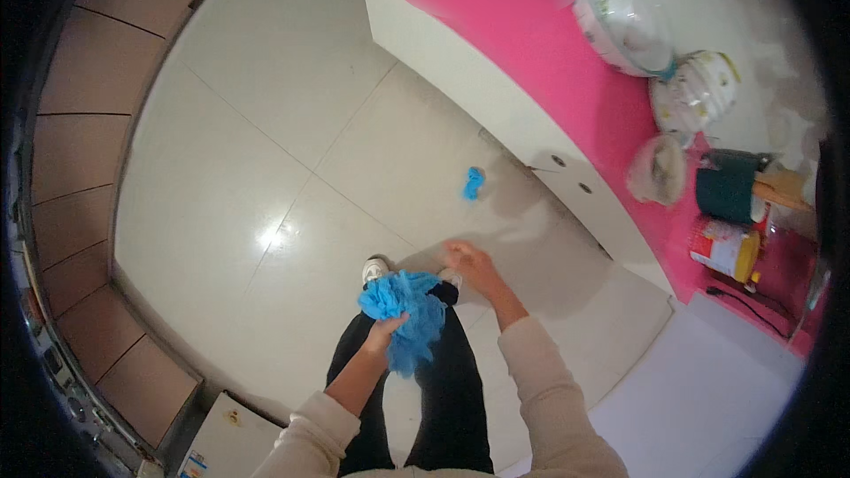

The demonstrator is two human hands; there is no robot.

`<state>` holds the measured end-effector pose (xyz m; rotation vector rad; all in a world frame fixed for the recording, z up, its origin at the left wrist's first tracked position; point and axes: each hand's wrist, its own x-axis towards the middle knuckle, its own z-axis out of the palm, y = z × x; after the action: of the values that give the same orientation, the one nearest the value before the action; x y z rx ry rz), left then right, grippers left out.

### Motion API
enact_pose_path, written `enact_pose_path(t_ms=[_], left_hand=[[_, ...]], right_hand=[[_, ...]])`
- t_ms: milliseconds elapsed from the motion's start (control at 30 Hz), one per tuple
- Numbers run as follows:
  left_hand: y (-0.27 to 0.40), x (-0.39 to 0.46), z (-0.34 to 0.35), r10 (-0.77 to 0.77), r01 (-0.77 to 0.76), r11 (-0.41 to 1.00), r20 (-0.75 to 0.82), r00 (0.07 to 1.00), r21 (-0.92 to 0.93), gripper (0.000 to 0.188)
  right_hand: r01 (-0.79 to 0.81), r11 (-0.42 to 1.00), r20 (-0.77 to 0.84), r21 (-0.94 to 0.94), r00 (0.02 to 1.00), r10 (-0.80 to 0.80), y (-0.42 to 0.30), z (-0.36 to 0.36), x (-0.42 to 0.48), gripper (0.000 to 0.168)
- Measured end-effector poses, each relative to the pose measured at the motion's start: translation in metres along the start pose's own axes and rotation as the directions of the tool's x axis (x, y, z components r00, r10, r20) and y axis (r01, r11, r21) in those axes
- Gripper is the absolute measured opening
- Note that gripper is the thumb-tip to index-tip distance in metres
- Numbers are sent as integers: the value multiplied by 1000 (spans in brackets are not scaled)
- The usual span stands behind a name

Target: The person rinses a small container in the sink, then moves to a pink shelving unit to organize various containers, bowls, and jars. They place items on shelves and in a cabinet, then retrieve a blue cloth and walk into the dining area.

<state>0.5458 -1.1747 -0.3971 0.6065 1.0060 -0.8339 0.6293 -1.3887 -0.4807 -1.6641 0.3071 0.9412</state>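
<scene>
Low in front of my legs, my left hand grips a bunched mass of thin blue material, perhaps disposable shoe covers or caps; part of it hangs down between my knees. My right hand is raised to the right of the bundle, apart from it, with its fingers bent; it is slightly blurred, and whether it holds anything cannot be told. A small crumpled blue piece lies on the tiled floor beyond my right hand, near the white cabinet.
A white cabinet with a pink top runs along the right. On it stand a large lidded bowl, stacked patterned bowls, a dark green container and a red-and-yellow container. A white appliance or box stands at lower left.
</scene>
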Motion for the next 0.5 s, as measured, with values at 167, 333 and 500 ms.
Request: enact_pose_path(t_ms=[167, 333, 500], left_hand=[[-8, 65, -38, -147, 148, 989, -43, 988, 21, 67], [7, 77, -51, -77, 75, 986, 14, 997, 150, 75], [16, 82, -59, -95, 93, 950, -8, 995, 299, 73]], right_hand=[[-74, 802, -294, -593, 947, -131, 134, -62, 149, 42], [-224, 717, -348, -660, 937, -28, 163, -83, 242, 47], [-180, 790, -376, -586, 924, -69, 209, -95, 235, 48]])
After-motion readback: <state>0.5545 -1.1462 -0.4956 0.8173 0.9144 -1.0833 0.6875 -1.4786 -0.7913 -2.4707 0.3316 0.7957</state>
